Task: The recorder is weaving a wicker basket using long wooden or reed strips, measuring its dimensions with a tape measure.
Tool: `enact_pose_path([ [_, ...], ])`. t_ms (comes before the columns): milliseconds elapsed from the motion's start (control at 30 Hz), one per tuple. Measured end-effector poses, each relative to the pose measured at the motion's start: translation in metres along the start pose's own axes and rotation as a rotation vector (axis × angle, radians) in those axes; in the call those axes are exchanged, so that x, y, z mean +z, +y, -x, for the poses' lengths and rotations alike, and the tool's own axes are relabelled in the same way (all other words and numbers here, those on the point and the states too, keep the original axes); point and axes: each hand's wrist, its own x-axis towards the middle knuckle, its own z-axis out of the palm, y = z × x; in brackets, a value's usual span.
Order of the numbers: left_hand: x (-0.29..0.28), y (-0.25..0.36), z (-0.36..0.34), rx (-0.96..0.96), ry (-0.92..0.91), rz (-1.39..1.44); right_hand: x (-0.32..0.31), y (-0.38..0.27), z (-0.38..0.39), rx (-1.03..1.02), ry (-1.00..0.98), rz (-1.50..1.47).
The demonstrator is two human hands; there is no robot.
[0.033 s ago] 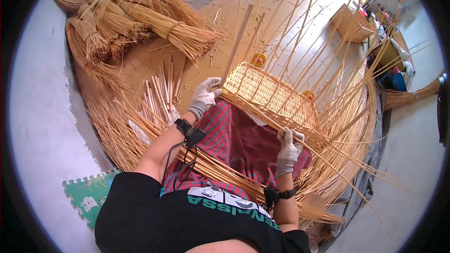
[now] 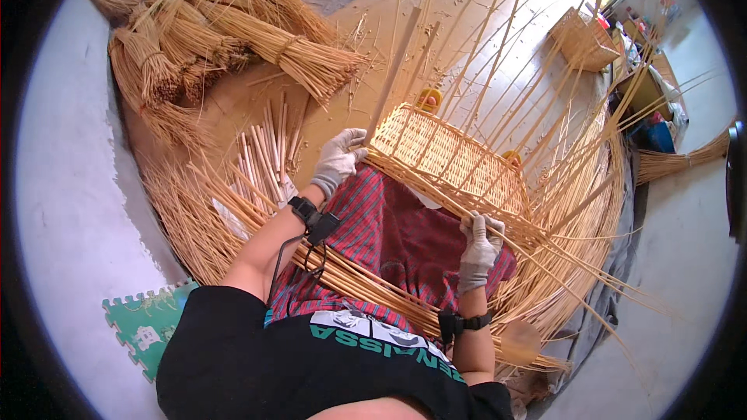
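A partly woven wicker basket (image 2: 451,157) rests tilted over my lap, long upright strands fanning from its far and right sides. My left hand (image 2: 340,157), in a pale glove, is closed at its left corner, beside a flat wooden stake (image 2: 394,74). My gloved right hand (image 2: 482,239) pinches a wicker strand (image 2: 436,191) along the near edge, close to the right corner. Loose strand ends (image 2: 580,258) stick out past that hand. A red checked cloth (image 2: 412,233) covers my lap under the basket.
Tied wicker bundles (image 2: 288,50) lie at the far left, with short peeled sticks (image 2: 268,148) nearer. Long canes (image 2: 366,280) cross my lap, and more loose canes (image 2: 576,218) curve along the right. Another basket (image 2: 585,39) stands at the far right. A green foam mat (image 2: 148,330) lies left.
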Motion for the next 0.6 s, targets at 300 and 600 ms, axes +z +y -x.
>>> enact_pose_path([
  [300, -0.005, -0.007, -0.008, 0.211, -0.064, -0.248, -0.013, 0.012, -0.021, 0.002, -0.074, 0.111],
  [600, 0.049, 0.006, -0.034, -0.229, -0.460, -0.229, -0.038, 0.045, -0.074, 0.036, -0.148, 0.088],
])
